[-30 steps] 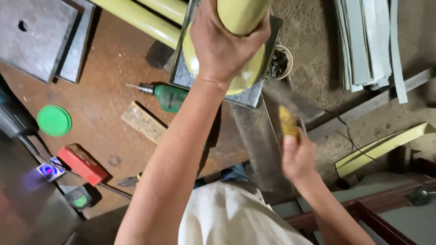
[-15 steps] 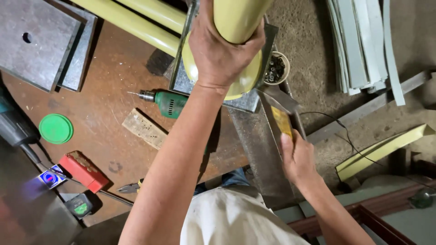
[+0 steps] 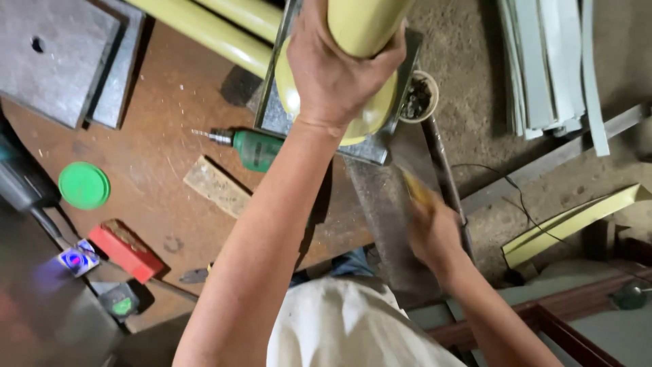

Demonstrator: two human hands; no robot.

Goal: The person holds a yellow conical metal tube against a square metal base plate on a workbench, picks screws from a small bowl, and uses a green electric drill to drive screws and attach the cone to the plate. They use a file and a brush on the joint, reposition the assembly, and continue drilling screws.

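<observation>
My left hand [image 3: 336, 75] is shut around an upright pale yellow pipe [image 3: 367, 20]. The pipe's round yellow base [image 3: 370, 119] rests on a grey steel plate [image 3: 272, 115] on the rusty workbench [image 3: 163, 156]. To the lower right, my right hand [image 3: 435, 234] grips a yellow-handled tool [image 3: 415, 190]. The tool is blurred, and its working end cannot be made out. It points up toward the plate, beside a long dark metal bar [image 3: 441, 163].
A small cup of dark bits [image 3: 418, 98] stands beside the pipe base. On the bench lie a green power tool [image 3: 257, 149], a wooden block [image 3: 217, 187], a green lid [image 3: 83, 185], a red box [image 3: 125, 250] and thick steel plates [image 3: 61, 61]. More yellow pipes [image 3: 204, 30] lie behind. Grey strips [image 3: 550, 68] sit far right.
My right hand has shifted the yellow-handled tool a little, and it now shows blurred. My left hand keeps its grip on the upright pipe.
</observation>
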